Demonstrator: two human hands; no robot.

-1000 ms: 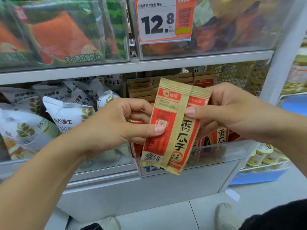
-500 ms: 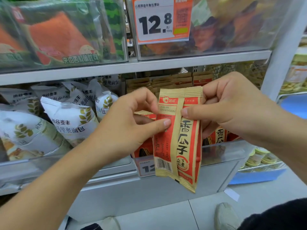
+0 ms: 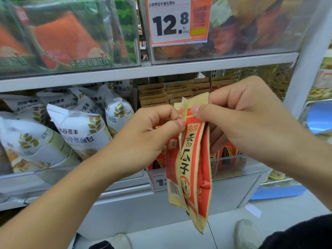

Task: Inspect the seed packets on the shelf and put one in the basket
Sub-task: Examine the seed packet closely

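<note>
Fingers of the left hand [image 3: 143, 133] and right hand [image 3: 248, 123] pinch the top of a red seed packet [image 3: 190, 159], hanging upright before the shelf [image 3: 161, 69].

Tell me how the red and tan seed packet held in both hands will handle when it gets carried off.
The seed packet probably flexes rather than stays stiff: it hangs creased below the left hand and right hand pinching its top. Likely light, since fingertips alone carry it. Its paper-like surface seems unlikely to slip.

The lower price tag [image 3: 159, 180] sits half hidden behind the seed packet [image 3: 190, 159]; only "1" shows clearly.
</note>
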